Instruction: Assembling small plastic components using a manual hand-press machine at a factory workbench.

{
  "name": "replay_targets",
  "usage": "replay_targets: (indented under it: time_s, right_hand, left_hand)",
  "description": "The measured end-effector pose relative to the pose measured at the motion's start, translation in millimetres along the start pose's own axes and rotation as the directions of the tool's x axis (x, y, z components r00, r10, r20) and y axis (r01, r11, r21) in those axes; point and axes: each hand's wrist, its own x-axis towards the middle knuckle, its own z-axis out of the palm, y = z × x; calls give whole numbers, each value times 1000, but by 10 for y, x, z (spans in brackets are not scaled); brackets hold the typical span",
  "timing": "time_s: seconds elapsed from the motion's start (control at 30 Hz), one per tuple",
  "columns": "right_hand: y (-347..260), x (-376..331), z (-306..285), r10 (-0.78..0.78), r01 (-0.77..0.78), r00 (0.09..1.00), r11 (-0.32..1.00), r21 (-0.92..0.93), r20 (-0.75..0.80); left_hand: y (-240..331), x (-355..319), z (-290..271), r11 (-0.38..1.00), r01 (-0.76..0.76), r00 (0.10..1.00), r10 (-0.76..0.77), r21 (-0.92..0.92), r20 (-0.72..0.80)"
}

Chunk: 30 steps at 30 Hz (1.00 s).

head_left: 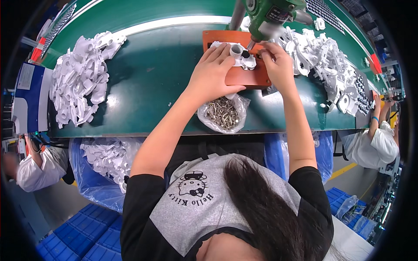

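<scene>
An orange fixture plate (244,77) lies on the green bench under a green press-like machine head (273,17). On the plate sits a white plastic part (248,63) with a round collar and a black spot beside it. My left hand (211,71) lies flat over the part's left side, fingers spread, thumb toward the plate's near edge. At the plate's right, my right hand (278,63) has its thumb and fingers pinched together next to the machine's slim tip (251,45). Whatever the pinch holds is too small to make out.
A clear bag of small metal screws (223,114) stands just below the plate. White plastic parts are heaped at the left (80,80) and right (324,61). Lined blue bins (98,187) flank me below the bench edge. Other people work at both sides.
</scene>
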Motion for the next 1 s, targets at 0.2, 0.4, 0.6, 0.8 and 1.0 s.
replay_targets:
  time_s: [0.2, 0.4, 0.6, 0.8, 1.0]
  right_hand:
    - [41, 52, -25, -80, 86, 996, 989, -120, 48]
    - [-21, 39, 22, 65, -69, 997, 989, 131, 34]
    - [96, 66, 149, 16, 1, 996, 981, 193, -84]
    - [-18, 54, 155, 28, -27, 999, 997, 67, -14]
    - [28, 69, 166, -78, 78, 997, 997, -8, -14]
  left_hand:
    - [-7, 2, 1, 1000, -13, 1000, 13, -11, -20]
    - [-14, -3, 5, 1000, -3, 1000, 3, -17, -17]
    - [-9, 7, 10, 1000, -6, 1000, 5, -30, -27]
    - [-22, -1, 14, 999, -1, 1000, 0, -34, -29]
    - [-18, 13, 12, 999, -3, 1000, 3, -39, -21]
